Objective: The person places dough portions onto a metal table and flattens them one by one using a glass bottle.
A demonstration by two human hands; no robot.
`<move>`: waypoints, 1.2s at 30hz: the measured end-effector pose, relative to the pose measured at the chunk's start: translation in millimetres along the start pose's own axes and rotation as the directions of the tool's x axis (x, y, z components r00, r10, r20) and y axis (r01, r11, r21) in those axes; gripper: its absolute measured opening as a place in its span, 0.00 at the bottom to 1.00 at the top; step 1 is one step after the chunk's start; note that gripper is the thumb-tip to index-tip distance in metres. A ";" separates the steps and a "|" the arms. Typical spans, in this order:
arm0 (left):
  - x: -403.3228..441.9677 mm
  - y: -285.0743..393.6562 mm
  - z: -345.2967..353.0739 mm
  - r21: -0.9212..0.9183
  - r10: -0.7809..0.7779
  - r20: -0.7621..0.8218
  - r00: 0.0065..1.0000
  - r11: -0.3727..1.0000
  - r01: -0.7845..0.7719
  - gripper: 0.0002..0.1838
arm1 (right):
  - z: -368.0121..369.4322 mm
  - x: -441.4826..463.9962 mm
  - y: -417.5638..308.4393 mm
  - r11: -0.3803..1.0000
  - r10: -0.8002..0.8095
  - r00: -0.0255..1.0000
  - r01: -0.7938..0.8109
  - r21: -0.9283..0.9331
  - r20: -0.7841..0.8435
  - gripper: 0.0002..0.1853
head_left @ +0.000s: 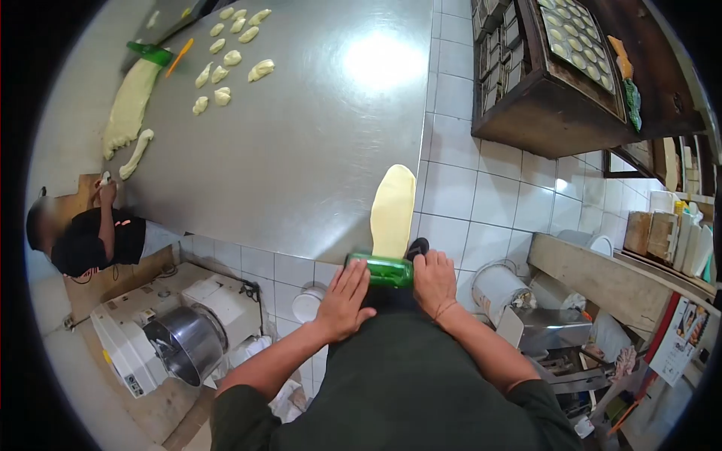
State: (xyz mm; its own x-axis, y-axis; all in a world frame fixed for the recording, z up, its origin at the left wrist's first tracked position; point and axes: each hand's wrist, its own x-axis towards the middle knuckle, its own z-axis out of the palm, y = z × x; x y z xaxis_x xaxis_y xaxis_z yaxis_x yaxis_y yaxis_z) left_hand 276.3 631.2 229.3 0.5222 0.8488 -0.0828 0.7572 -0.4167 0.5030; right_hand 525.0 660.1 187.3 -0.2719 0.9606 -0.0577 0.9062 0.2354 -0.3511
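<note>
A green bottle [387, 271] lies crosswise at the near edge of the metal table, over the lower end of a long flat strip of dough [392, 207]. My left hand [347, 301] rests on the bottle's left end, its fingers stretched over the glass and the thumb apart. At the right end, my right hand [435, 284] is closed around the bottle's neck, which is mostly hidden. The dough strip stretches away from me along the table's right side.
On the metal table [301, 150], several small dough pieces [232, 58] lie at the far left, near an orange tool [180, 58] and a large dough sheet [131, 105]. Another person [98, 240] stands at the left. A mixer [184, 342] is lower left; a wooden cabinet [519, 105] is right.
</note>
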 end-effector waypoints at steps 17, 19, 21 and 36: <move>264.1 -345.1 -176.8 -0.290 -0.499 -0.473 0.726 0.866 0.407 0.31 | -30.0 119.6 -100.9 0.829 0.328 0.944 -0.294 0.475 0.010 0.29; 295.5 -367.2 -195.1 -0.302 -0.713 -0.427 0.556 0.692 0.656 0.41 | -33.9 124.9 -126.6 0.798 0.397 0.917 -0.369 0.476 0.045 0.27; 314.3 -364.3 -191.5 -0.278 -0.684 -0.427 0.592 0.722 0.633 0.44 | -36.2 121.3 -141.9 0.737 0.474 0.876 -0.451 0.503 0.091 0.25; 230.0 -243.1 -164.2 -0.953 -0.622 -0.209 0.754 0.304 -0.013 0.36 | -49.6 74.1 -98.6 0.646 0.627 0.779 -0.532 0.547 0.018 0.23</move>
State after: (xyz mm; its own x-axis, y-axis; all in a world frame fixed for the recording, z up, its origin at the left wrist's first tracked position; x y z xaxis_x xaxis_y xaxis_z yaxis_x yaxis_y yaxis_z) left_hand 147.9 981.1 229.3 -0.1593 0.9677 -0.1954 -0.1504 0.1718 0.9736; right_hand 431.5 715.5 264.0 0.3504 0.8932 -0.2817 0.5533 -0.4401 -0.7073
